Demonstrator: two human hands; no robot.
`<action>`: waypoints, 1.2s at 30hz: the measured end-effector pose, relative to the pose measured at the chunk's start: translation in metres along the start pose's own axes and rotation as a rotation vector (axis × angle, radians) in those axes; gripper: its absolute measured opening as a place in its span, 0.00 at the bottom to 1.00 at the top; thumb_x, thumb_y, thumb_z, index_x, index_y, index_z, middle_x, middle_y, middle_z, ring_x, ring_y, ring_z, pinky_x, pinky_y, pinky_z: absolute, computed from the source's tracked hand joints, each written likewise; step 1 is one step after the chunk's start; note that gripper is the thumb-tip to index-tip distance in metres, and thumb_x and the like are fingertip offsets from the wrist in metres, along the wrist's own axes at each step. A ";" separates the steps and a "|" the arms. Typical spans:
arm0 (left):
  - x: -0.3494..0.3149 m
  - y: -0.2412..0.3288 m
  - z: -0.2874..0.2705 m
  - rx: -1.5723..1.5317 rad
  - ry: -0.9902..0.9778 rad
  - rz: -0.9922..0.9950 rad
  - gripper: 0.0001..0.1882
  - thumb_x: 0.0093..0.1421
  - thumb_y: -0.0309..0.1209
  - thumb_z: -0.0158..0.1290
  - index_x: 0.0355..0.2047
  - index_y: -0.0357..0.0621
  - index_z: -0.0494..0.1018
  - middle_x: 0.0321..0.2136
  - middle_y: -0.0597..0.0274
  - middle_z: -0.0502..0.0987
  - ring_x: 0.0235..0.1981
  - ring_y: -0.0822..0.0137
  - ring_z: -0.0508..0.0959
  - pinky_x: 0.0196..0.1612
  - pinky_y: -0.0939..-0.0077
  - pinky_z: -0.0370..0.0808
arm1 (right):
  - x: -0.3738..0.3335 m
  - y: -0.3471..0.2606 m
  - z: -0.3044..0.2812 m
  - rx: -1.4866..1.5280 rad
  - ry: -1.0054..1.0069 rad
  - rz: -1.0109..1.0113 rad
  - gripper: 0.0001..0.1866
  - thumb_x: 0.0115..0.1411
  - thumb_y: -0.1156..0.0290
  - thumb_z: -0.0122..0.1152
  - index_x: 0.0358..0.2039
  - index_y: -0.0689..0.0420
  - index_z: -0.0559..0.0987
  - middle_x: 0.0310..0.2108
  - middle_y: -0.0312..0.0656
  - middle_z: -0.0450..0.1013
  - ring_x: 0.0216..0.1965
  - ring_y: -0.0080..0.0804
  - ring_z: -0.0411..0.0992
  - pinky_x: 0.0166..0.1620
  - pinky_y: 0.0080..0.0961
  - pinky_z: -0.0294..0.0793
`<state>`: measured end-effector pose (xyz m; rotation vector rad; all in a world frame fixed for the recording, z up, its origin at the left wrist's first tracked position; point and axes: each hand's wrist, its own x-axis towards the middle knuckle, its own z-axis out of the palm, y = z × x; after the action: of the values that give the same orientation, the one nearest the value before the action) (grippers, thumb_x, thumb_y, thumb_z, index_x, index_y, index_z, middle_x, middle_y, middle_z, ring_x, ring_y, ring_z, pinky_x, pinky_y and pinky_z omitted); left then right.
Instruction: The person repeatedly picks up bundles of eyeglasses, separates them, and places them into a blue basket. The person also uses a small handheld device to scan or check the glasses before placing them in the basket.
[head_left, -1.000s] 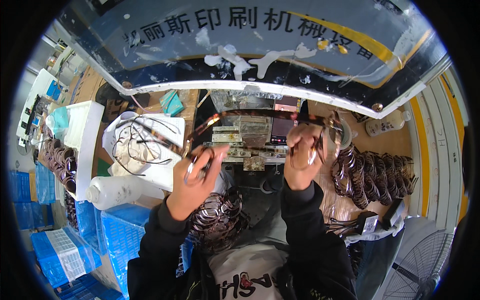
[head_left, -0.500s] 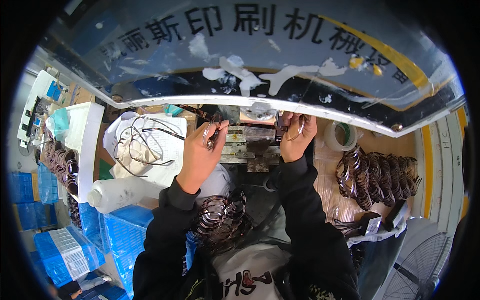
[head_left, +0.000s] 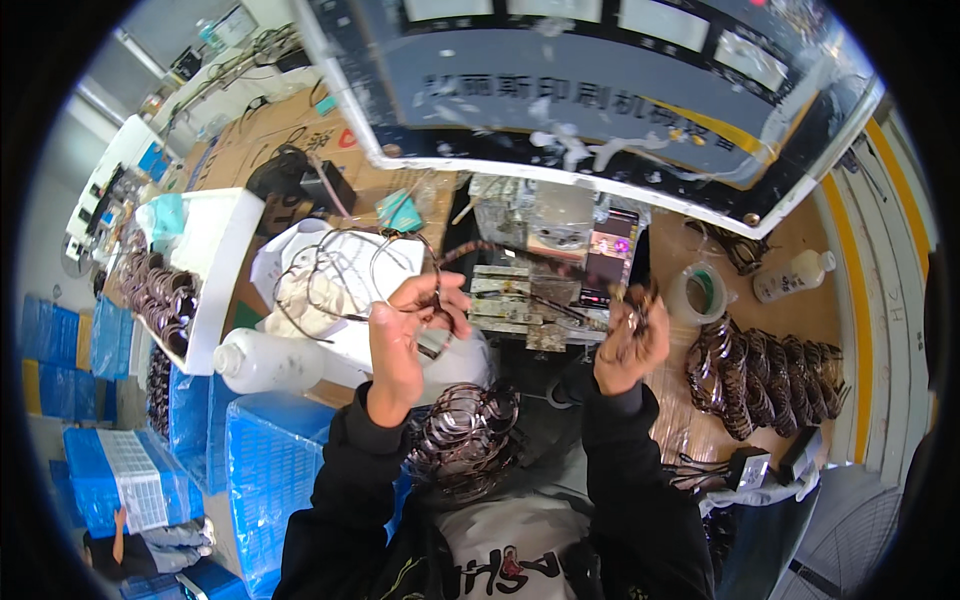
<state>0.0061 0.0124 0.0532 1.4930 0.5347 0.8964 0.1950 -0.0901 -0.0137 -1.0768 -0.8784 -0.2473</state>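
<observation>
Far left of the phone (head_left: 612, 255) is a white box (head_left: 228, 262) with stacked glasses (head_left: 160, 293) in it. Next comes a fat white bottle (head_left: 270, 360), left of the phone and nearer the person. The left hand (head_left: 398, 340), also left of the phone and nearer the body, pinches brown glasses (head_left: 434, 344). A shiny lens sits just under its curled fingers. A big heap of glasses (head_left: 465, 435) is by the lap, below the phone and to its left. Metal blocks (head_left: 500, 288) sit just left of the phone. The right hand (head_left: 634, 348), below the phone and a bit right, curls around dark glasses (head_left: 632, 312). They look blurry and poke out above its fingers. I can't tell if both hands share one pair. Right of the phone is a tape roll (head_left: 697, 293).
</observation>
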 end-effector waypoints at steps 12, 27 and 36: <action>-0.055 0.018 0.043 0.226 -0.155 0.208 0.19 0.59 0.23 0.46 0.49 0.32 0.56 0.35 0.51 0.74 0.41 0.63 0.73 0.51 0.68 0.65 | -0.031 -0.093 -0.003 -0.258 -0.583 -0.016 0.14 0.40 0.82 0.59 0.32 0.61 0.77 0.35 0.46 0.72 0.29 0.40 0.74 0.30 0.27 0.74; -0.073 0.013 0.031 -0.010 -0.078 0.013 0.16 0.60 0.25 0.44 0.47 0.32 0.58 0.27 0.55 0.74 0.32 0.67 0.73 0.42 0.74 0.68 | -0.012 -0.005 -0.159 -1.563 -0.106 0.476 0.05 0.50 0.66 0.57 0.26 0.51 0.77 0.26 0.43 0.74 0.26 0.45 0.73 0.28 0.38 0.71; -0.080 0.012 0.024 0.058 -0.055 -0.016 0.15 0.62 0.29 0.44 0.47 0.34 0.59 0.26 0.56 0.74 0.30 0.70 0.73 0.41 0.76 0.67 | 0.026 -0.010 -0.155 -1.669 -0.266 0.521 0.08 0.45 0.65 0.61 0.19 0.55 0.76 0.21 0.46 0.74 0.24 0.47 0.73 0.27 0.38 0.71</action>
<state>-0.0245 -0.0661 0.0490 1.5596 0.5356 0.8314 0.2844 -0.2196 -0.0167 -2.8800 -0.4393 -0.4015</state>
